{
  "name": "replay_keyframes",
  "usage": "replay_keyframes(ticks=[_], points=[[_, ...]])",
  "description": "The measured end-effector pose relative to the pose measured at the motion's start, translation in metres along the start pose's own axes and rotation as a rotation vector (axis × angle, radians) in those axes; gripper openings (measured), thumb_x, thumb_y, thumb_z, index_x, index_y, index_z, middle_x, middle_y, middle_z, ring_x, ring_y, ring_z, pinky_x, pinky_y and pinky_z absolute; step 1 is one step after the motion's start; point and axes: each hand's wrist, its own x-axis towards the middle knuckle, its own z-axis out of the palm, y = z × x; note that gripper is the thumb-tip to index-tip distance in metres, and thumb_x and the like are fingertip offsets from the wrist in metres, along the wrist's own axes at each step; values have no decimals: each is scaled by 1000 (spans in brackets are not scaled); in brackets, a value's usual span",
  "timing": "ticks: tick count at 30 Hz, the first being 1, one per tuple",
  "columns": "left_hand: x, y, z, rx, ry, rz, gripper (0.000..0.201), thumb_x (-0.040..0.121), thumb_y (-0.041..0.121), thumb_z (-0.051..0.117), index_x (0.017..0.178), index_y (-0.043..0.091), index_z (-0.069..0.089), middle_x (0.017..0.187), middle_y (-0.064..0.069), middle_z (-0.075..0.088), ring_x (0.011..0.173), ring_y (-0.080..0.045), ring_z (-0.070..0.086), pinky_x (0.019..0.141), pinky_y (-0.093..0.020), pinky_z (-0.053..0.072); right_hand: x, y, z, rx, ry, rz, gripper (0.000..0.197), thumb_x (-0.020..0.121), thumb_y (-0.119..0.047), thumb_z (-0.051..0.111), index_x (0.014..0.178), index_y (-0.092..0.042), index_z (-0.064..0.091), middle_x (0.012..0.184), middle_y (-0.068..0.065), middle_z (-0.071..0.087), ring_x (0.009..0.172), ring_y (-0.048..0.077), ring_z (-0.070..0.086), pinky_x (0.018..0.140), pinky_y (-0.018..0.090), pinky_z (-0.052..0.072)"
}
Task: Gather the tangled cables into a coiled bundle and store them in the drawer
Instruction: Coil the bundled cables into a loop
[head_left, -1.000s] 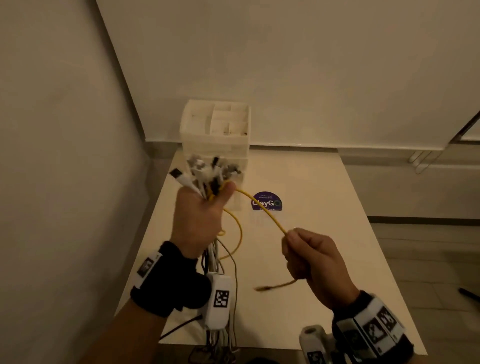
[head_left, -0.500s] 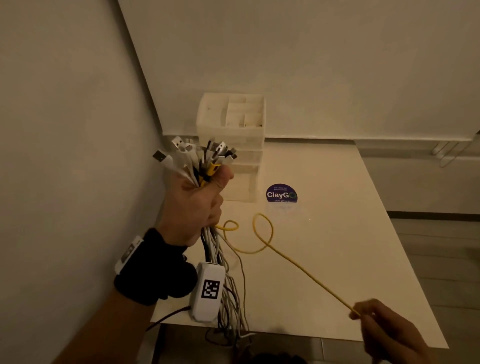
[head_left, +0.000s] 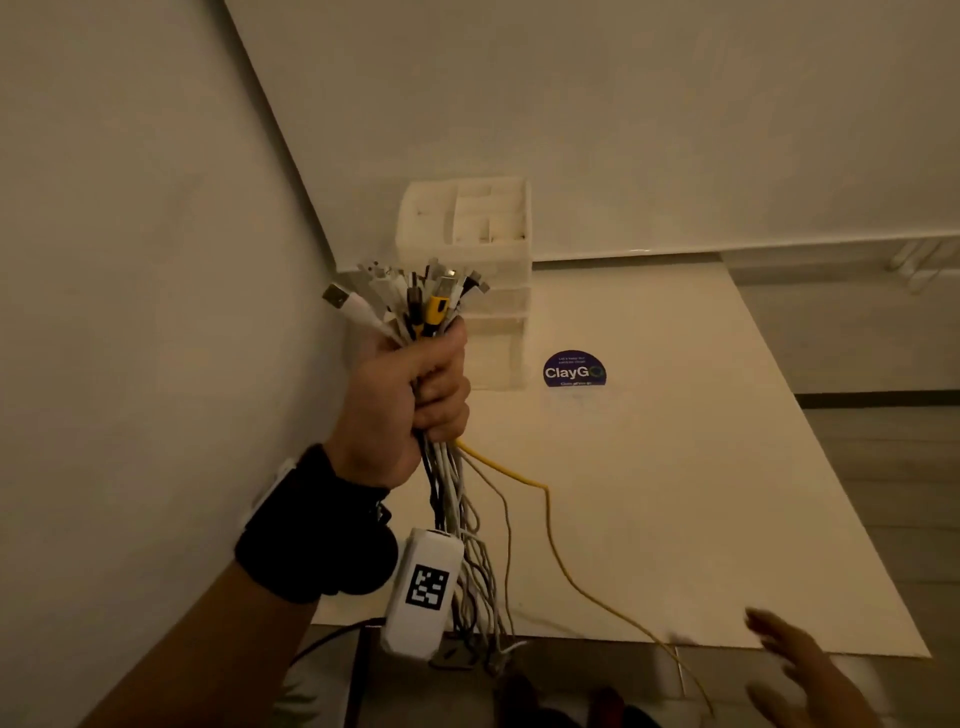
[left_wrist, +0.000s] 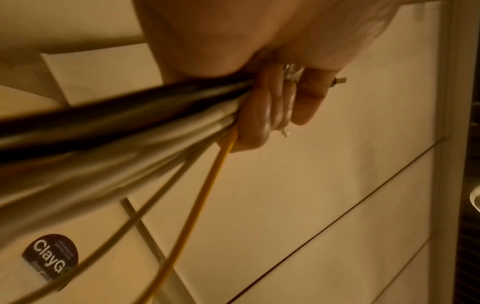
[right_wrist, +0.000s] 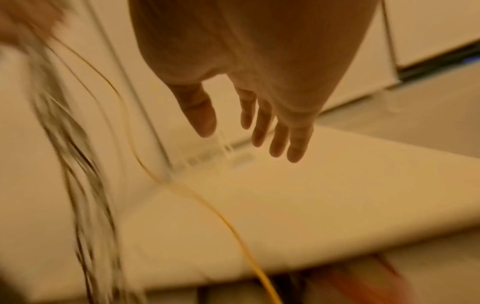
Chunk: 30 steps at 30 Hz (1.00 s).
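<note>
My left hand (head_left: 421, 395) is raised above the table's left side and grips a thick bundle of cables (head_left: 457, 519) just below their plugs (head_left: 410, 296), which fan out above the fist. The cords hang down past the table's front edge. A yellow cable (head_left: 550, 530) trails from the fist across the table and over the front edge. In the left wrist view the fingers (left_wrist: 262, 115) wrap the cords (left_wrist: 130, 115). My right hand (head_left: 795, 665) hovers at the front right with fingers spread, holding nothing; the right wrist view shows its straight fingers (right_wrist: 262, 125) and the yellow cable (right_wrist: 207, 205) loose beside it.
A white plastic drawer unit (head_left: 467, 270) with open top compartments stands at the table's (head_left: 727, 493) back left corner, against the walls. A round purple ClayGo sticker (head_left: 574, 370) lies just right of it. Floor lies to the right of the table.
My right hand pulled the yellow cable out to the front right, then let it go and opened. The yellow loop on the table straightened. My left hand rose with the bundle.
</note>
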Motion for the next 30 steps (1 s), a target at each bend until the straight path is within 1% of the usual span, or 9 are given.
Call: replay_keyframes(ticks=[2, 4, 6, 10, 12, 16, 20, 24, 30], points=[[3, -4, 9, -3, -47, -18, 35, 91, 20, 48, 68, 15, 22, 53, -2, 17, 37, -11, 19, 40, -25, 16, 9, -60, 13, -10, -20, -162, 73, 70, -47, 77, 130, -60, 36, 135, -27, 48, 132, 3, 43, 106, 30, 35], [7, -5, 19, -15, -84, -19, 31, 95, 22, 44, 68, 15, 33, 55, -1, 25, 39, -11, 23, 42, -25, 24, 34, -117, 34, 28, -98, -367, 73, 76, -47, 63, 140, -47, 29, 143, -28, 39, 135, -4, 35, 109, 23, 28], [9, -4, 29, -12, -109, 0, 29, 98, 22, 42, 70, 14, 38, 57, -1, 29, 42, -12, 27, 45, -28, 28, 56, -171, 53, 80, -210, -492, 75, 75, -35, 68, 141, -37, 30, 144, -20, 41, 134, -3, 36, 110, 21, 29], [3, 6, 41, 57, -138, 43, 32, 101, 23, 40, 70, 13, 38, 59, -1, 31, 44, -12, 29, 47, -29, 30, 75, -232, 83, 122, -274, -500, 36, 77, -32, 72, 109, -19, 59, 99, 1, 69, 86, 17, 64, 82, 40, 53], [1, 12, 40, 69, -126, 56, 35, 101, 24, 39, 68, 14, 38, 58, 0, 32, 44, -11, 28, 46, -28, 29, 79, -234, 92, 239, -304, -471, 16, 85, -26, 69, 83, -10, 69, 75, 3, 70, 61, 13, 60, 66, 35, 50], [3, 21, 42, 98, -72, 113, 41, 102, 26, 40, 63, 15, 37, 58, 0, 29, 43, -10, 26, 44, -26, 29, 77, -217, 111, 336, -311, -443, 36, 87, -30, 63, 60, -6, 59, 59, 10, 62, 55, 19, 57, 61, 37, 46], [8, 37, 45, 43, -39, 192, 40, 101, 27, 39, 64, 14, 35, 57, 2, 30, 42, -8, 27, 42, -23, 27, 82, -201, 106, 296, -333, -406, 38, 90, -19, 65, 59, 2, 60, 55, 15, 64, 50, 20, 60, 56, 24, 48], [14, 61, 48, 0, 14, 275, 39, 103, 27, 38, 65, 16, 34, 57, 3, 30, 41, -7, 25, 40, -20, 26, 87, -188, 103, 235, -318, -386, 35, 90, -13, 64, 60, 6, 60, 51, 8, 62, 49, 19, 59, 59, 30, 52], [13, 96, 43, -20, 86, 353, 38, 103, 29, 39, 67, 17, 34, 59, 3, 27, 41, -7, 21, 39, -19, 22, 80, -162, 117, 178, -333, -169, 43, 86, -37, 67, 57, -9, 53, 49, 11, 54, 44, 19, 54, 53, 31, 49]])
